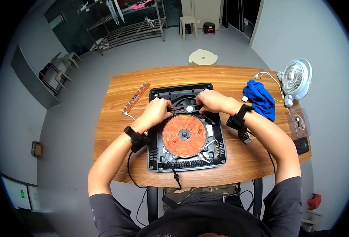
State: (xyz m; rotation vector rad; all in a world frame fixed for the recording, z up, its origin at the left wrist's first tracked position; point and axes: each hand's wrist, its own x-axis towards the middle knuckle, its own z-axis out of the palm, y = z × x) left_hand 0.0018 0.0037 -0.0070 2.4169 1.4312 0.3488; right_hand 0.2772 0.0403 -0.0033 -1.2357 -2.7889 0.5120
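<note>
2 bare hands at work over a black appliance casing [154, 136], which lies with its insides bared on the wooden table [119, 166], right in the middle of the frame! The left hand [157, 111] is just above the orange coil [194, 136], fingertips bunched beside a short red wire [170, 107]; whether they pinch it, I can't tell. Over to the right hand [209, 101], fingers curled down at the right side of the black fan [189, 108], near the casing's top edge; its grip is hidden too, so no call on what it holds. 2 black wristbands, 1 on each arm. Upper left of the table, an orange circuit strip [136, 98] lies at a slant, white lead at its lower end. Upper right, a crumpled blue cloth [259, 98], and beyond it a white desk fan [296, 79].
</note>
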